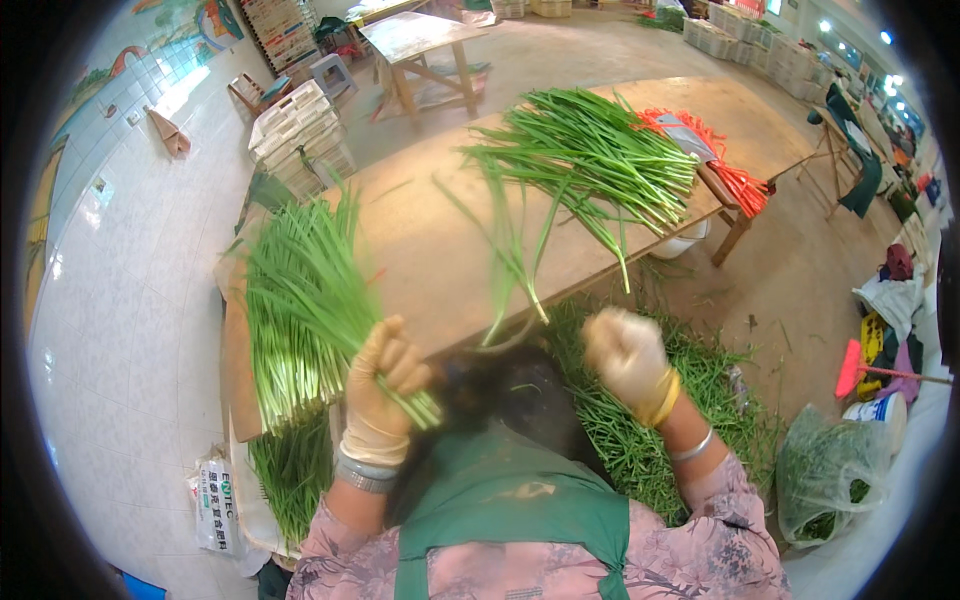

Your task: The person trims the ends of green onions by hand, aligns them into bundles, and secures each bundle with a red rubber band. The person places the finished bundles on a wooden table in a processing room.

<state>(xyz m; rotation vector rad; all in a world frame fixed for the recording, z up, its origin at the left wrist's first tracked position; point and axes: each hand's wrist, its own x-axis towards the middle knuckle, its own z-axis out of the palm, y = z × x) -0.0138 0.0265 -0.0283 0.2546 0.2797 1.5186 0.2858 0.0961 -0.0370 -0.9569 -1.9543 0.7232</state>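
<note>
My left hand [384, 386], in a pale thin glove, is closed around a bunch of garlic chives [330, 304]. The pale stem ends stick out below my fist; the leaves point up and left, blurred. Behind them, a pile of garlic chives [281, 352] lies on the left end of the wooden table [427, 255]. My gloved right hand [626, 360] is curled and blurred by motion, right of the table's near edge; whether anything is in it I cannot tell. A few loose stalks [525, 281] lie between the hands, partly over the edge. Farther back rests a larger heap of chives [592, 154].
Orange-red ties [739, 184] lie at the table's right end. Cut leaves [630, 442] cover the floor beside my right arm, near a clear plastic bag [829, 472]. White crates [300, 139] stand behind the table at left. More greens [292, 472] sit below the table's left end.
</note>
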